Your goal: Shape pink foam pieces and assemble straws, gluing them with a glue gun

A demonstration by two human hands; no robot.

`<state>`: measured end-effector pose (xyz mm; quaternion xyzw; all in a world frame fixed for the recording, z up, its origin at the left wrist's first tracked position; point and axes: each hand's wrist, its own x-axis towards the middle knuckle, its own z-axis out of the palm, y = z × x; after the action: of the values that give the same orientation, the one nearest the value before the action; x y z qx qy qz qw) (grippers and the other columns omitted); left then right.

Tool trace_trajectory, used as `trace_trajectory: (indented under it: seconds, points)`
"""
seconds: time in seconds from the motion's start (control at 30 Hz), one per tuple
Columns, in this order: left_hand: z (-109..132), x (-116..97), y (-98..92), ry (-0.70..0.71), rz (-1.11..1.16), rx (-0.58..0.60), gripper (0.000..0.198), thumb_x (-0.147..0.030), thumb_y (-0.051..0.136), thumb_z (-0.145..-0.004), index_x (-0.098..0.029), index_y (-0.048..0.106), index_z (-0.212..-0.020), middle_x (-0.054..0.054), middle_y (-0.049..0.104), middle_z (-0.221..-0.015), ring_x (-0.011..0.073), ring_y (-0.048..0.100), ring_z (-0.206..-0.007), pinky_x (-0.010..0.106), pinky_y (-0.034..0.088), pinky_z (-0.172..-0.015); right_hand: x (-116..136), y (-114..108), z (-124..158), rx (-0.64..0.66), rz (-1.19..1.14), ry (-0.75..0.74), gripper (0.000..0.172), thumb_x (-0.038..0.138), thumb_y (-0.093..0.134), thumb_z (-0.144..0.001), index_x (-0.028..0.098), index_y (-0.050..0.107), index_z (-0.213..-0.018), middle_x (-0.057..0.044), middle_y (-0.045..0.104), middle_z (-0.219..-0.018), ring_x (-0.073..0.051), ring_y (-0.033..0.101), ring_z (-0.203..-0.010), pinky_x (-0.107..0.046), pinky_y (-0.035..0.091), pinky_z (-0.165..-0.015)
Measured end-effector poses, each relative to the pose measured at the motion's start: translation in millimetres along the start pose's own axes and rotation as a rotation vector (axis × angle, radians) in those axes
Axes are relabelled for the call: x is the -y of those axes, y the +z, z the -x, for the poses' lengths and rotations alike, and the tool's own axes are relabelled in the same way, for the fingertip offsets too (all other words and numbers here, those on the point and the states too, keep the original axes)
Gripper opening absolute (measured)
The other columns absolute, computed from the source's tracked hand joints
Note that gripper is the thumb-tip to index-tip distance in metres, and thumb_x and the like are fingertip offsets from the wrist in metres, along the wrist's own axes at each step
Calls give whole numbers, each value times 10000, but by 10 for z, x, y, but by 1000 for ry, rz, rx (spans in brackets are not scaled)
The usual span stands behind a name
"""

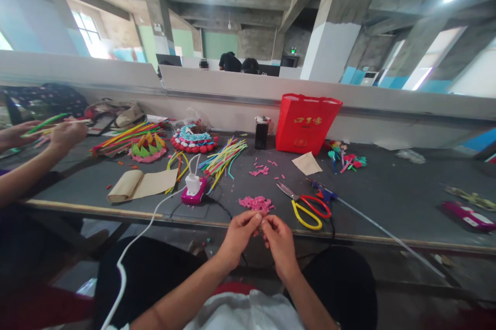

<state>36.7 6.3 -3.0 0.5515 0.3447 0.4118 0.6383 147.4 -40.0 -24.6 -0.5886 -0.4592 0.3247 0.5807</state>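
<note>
My left hand and my right hand meet at the table's front edge, thumbs and fingertips pinched close together. Whatever sits between the fingertips is too small or hidden to name. Just beyond them lies a pile of short pink pieces, with a smaller scatter of pink pieces farther back. To the right of my hands are scissors with one red and one yellow handle, blades pointing away to the left. A blue glue gun with a long clear glue stick rests beside them.
A purple power socket with a white plug and cable stands left of my hands. Behind it lie colourful strips, a brown paper roll and a blue-and-red craft piece. A red bag stands behind. At left, another person's hands hold strips.
</note>
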Motion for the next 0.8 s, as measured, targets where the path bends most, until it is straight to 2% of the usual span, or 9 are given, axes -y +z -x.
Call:
trace_trajectory:
  seconds: [0.1, 0.17, 0.23, 0.3, 0.37, 0.47, 0.57, 0.7, 0.8]
  points:
    - [8, -32, -74, 1, 17, -12, 345, -438, 674, -768, -117, 728, -879, 9, 629, -709, 85, 464, -578, 206, 387, -584, 26, -43, 0, 22, -17, 10, 307, 459, 551, -855, 167, 627, -794, 20, 566, -597, -108, 458, -480, -205, 363, -429]
    - [7, -58, -131, -15, 7, -2, 348, -456, 687, -750, -117, 719, -821, -1, 604, -650, 88, 477, -561, 205, 390, -568, 50, -113, -18, -10, 20, -48, 262, 421, 579, -844, 169, 640, -804, -3, 608, -667, -130, 518, -561, -223, 415, -512]
    - [6, -81, -184, -45, -23, 34, 362, -477, 700, -729, -116, 698, -749, -12, 570, -586, 91, 483, -536, 204, 394, -543, 84, -191, -39, -31, 91, -146, 210, 363, 581, -850, 176, 661, -901, -28, 638, -780, -155, 566, -672, -246, 452, -618]
    - [10, -98, -230, -79, -61, 88, 379, -493, 704, -718, -115, 682, -716, -18, 550, -556, 89, 484, -517, 201, 396, -521, 129, -257, -58, 25, 157, -242, 224, 307, 565, -864, 194, 662, -1032, -34, 631, -841, -163, 577, -738, -255, 458, -673]
    - [18, -114, -269, -115, -97, 167, 395, -508, 698, -719, -113, 678, -720, -21, 544, -546, 85, 481, -501, 198, 396, -505, 180, -301, -74, 137, 189, -306, 257, 268, 540, -884, 220, 651, -1110, -33, 622, -876, -162, 582, -776, -247, 456, -674]
    - [38, -156, -310, -171, -142, 296, 416, -527, 694, -714, -111, 684, -734, -22, 544, -535, 78, 471, -484, 195, 394, -491, 248, -340, -91, 305, 185, -351, 213, 237, 533, -897, 239, 680, -1051, -33, 630, -927, -156, 593, -827, -233, 449, -667]
    - [57, -217, -324, -220, -165, 360, 433, -541, 703, -694, -109, 695, -729, -26, 533, -515, 71, 453, -474, 189, 378, -476, 280, -367, -92, 396, 175, -357, 145, 217, 549, -894, 221, 690, -930, -17, 633, -860, -147, 596, -801, -233, 442, -677]
    - [73, -258, -315, -279, -172, 398, 423, -536, 714, -675, -115, 695, -704, -28, 524, -508, 71, 445, -475, 187, 361, -466, 249, -393, -70, 430, 234, -358, 98, 212, 539, -905, 204, 633, -875, 1, 612, -805, -139, 576, -761, -241, 429, -699]
    - [67, -254, -295, -273, -147, 401, 353, -473, 720, -682, -122, 687, -701, -16, 558, -573, 70, 446, -504, 184, 353, -475, 190, -367, -36, 391, 326, -417, 132, 201, 466, -935, 199, 581, -870, -6, 585, -818, -146, 556, -777, -259, 415, -734]
